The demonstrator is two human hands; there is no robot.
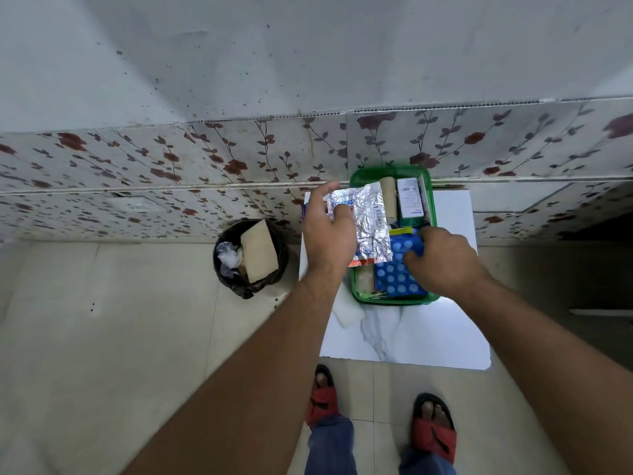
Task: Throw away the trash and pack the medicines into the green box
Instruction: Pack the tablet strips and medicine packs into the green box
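Packing looks nearly done: the left hand [329, 234] grips a crinkled silver foil blister strip [371, 217] above the filled green plastic box [430, 186], while the right hand [442, 258] presses a blue dotted pill sheet [397, 272] inside it.

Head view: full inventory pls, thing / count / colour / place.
green box: 1, green, on the table by the wall
silver blister sheet: 1, silver foil, held over the box's left side
blue blister pack: 1, blue with pale dots, in the box's near part
white carton: 1, white, upright in the box's far part
beige roll: 1, beige, in the box left of the carton
table: 1, white marble pattern, against the wall
white pad: 1, white, on the table's left edge
trash bin: 1, black liner, on the floor left of the table; holds cardboard and clear plastic
sandals: 2, red, on the floor
hands: left hand grips the sheet; right hand on the blue pack
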